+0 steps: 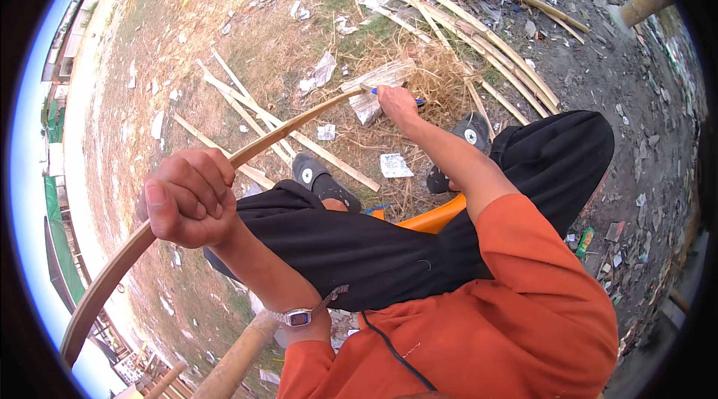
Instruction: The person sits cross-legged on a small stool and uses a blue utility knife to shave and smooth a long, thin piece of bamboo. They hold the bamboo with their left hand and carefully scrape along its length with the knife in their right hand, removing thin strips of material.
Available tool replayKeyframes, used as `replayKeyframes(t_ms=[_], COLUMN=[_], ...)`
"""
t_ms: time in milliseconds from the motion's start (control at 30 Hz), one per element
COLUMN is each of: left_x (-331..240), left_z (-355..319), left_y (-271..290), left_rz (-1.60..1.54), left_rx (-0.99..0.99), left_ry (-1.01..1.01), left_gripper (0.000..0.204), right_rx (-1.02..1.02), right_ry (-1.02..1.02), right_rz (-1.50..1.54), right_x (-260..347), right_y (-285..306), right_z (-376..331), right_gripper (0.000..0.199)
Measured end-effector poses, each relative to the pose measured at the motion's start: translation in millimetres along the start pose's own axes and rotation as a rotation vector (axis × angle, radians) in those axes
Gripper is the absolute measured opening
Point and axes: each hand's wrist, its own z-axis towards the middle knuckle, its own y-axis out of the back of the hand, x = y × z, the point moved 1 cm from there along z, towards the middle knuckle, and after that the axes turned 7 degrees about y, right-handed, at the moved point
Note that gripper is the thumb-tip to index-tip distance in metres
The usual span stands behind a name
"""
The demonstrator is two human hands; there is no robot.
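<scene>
My left hand [191, 193] is wrapped round a long, split bamboo strip [299, 121], raised above my left knee. The strip runs from the lower left up to the ground ahead of me. At its far end my right hand [399, 105] is closed on a tool with a blue handle [420, 102]; blue shows on both sides of the fist. My fingers hide most of the tool, and I cannot make out a blade. Just beyond that hand a pale, weathered block of wood [385, 72] lies on the ground, with the strip's tip beside it.
Brown shavings [441, 85] are heaped right of the block. Loose bamboo strips [292, 137] lie ahead left, and longer bamboo strips [486, 44] ahead right. An orange seat [437, 216] shows between my legs. A bamboo pole [238, 358] stands at lower left. Paper scraps [395, 166] litter the ground.
</scene>
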Motion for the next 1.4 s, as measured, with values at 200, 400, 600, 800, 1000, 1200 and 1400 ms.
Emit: replayKeyframes(t_ms=[200,400,600,800,1000,1200,1400], left_x=[-1,1,-3,-4,-9,-4,-1], left_z=[-3,-4,-5,-6,-6,-1,3], left_y=[0,-2,-3,-3,-1,-1,-16], left_rz=[0.021,0.052,0.119,0.171,0.19,0.138,0.217], left_rx=[-0.022,-0.106,-0.087,-0.133,-0.179,-0.248,-0.424], left_ry=[0.001,0.035,0.039,0.053,0.052,0.1,0.077], left_gripper=[0.043,0.043,0.044,0.043,0.043,0.044,0.043], right_rx=[-0.025,-0.045,-0.041,0.073,0.258,-0.06,-0.077], right_ry=[-0.124,-0.155,-0.261,-0.16,-0.108,-0.282,-0.082], right_rz=[0.323,0.764,0.64,0.37,-0.363,0.488,1.013], right_x=[-6,34,43,23,-86,-58,53], right_y=[60,79,8,-25,11,99,194], right_z=[-9,-37,-25,-6,50,-20,-86], right_gripper=[0.029,0.031,0.027,0.017,0.015,0.026,0.025])
